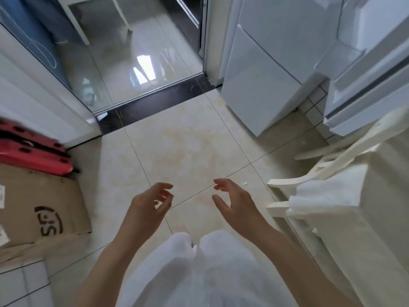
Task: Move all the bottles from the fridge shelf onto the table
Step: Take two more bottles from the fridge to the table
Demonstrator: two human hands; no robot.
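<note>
Over the cream floor tiles (188,138), low centre of my head view, both hands are out in front and hold nothing. Left hand (150,202): fingers (164,186) loosely curled, thumb close to the fingertips with a small gap showing between them, nothing in that gap. Right hand (232,201): fingers (221,185) half bent, thumb (218,201) spread away from them, palm turned toward the left hand. The two hands are apart, not touching each other or anything else. Bare forearms run back toward me on either side of white trousers (199,273).

Task things: I see no bottles in this view. The white fridge (265,69) stands at upper right, well apart from both hands; its lower fronts look closed. A white open door panel (371,52) hangs at the far right edge, but I can't tell what it belongs to, and no shelf interior shows. The table covered in a white cloth (363,218) is at right, just beside my right forearm; only its corner and side are in frame, so I can't tell what sits on top. Cream wooden chair (321,173) tucked against the table, between it and the fridge.

Rest: brown cardboard box with a dark printed logo (44,209) on the floor at left, red plastic item (33,154) behind it against the white wall panel. Dark stone threshold (155,100) ahead, with a glass sliding door (73,69) and glossy grey floor beyond.
</note>
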